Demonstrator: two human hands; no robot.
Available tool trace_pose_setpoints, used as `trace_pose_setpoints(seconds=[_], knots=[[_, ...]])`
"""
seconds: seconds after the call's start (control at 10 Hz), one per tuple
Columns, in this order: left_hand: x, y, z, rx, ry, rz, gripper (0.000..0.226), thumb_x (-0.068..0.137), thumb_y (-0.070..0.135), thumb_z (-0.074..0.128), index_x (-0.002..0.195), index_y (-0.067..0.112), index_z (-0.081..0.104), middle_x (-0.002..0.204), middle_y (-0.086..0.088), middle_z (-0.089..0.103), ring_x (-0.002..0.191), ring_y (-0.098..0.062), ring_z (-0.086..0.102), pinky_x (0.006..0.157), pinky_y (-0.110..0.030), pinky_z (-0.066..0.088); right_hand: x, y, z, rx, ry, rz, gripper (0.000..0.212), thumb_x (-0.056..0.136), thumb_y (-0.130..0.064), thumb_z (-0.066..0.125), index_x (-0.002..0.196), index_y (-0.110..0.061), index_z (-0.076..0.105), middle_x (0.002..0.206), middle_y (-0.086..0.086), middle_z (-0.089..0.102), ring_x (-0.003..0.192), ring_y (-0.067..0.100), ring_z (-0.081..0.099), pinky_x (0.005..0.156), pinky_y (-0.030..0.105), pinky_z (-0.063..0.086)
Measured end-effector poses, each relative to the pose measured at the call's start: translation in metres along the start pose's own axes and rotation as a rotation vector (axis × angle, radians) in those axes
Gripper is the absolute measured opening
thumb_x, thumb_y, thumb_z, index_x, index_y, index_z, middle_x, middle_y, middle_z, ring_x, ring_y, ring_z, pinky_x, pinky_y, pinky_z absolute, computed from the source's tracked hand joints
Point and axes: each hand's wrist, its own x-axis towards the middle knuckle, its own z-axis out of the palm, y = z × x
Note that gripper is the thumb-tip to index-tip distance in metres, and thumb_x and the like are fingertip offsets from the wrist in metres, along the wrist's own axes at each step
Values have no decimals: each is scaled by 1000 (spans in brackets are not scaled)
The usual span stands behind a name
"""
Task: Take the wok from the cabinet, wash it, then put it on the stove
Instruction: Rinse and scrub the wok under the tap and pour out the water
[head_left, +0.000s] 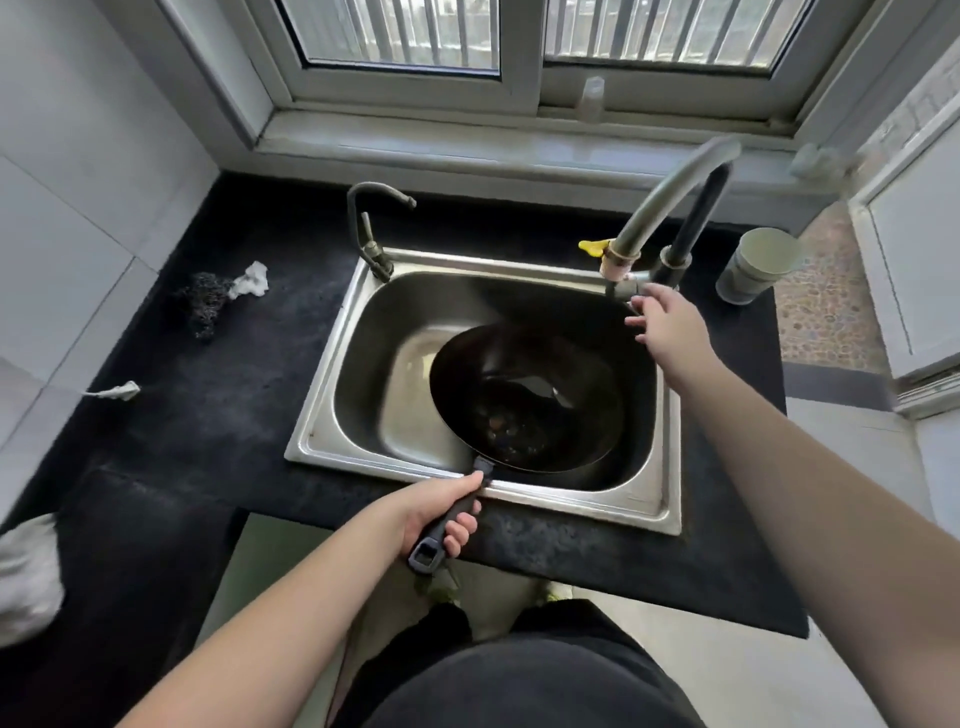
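A black wok (524, 397) sits tilted inside the steel sink (332, 410), with some water and dark specks in its bowl. Its dark handle sticks out over the sink's front rim, and my left hand (441, 512) is shut around that handle. My right hand (670, 327) reaches to the back right of the sink, fingers spread, touching or nearly touching the base of the large grey faucet (660, 208), which arches above the basin. No stove is in view.
A small second tap (371, 228) stands at the sink's back left. A steel scourer (205, 304) and crumpled tissue (252, 280) lie on the black counter to the left. A grey cylindrical container (756, 265) stands at the right. A window sill runs behind.
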Motion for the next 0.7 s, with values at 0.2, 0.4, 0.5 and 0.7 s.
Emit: trace_pose_setpoints(seconds=[0.2,0.4,0.5,0.7], knots=[[-1,-1,1,0,2,9,43,95,58,40,75,20,42,48,7,32,31,-3,27,32,-14,24,37,-15,4,-167,-100,-110,45,99,-21,33,143,-18,46,137,1,54,122,16,51,107,31,38],[-1,-1,4,7,48,17,42,96,56,41,76,19,42,48,7,32,30,-3,27,30,-14,24,53,-14,4,-197,-154,-205,46,93,-14,33,126,-25,63,111,22,67,82,19,54,74,28,42],[0,-1,4,18,49,15,42,96,56,40,76,19,42,48,7,32,30,-3,26,30,-14,24,60,-9,0,-284,-166,-230,49,93,-10,33,131,-25,61,103,8,67,77,11,52,67,22,41],[0,0,3,20,47,-3,42,96,56,42,76,18,42,50,7,32,31,-3,26,30,-14,25,74,-3,-1,-534,-130,-351,48,93,-11,34,133,-22,60,125,6,57,113,25,52,96,31,39]])
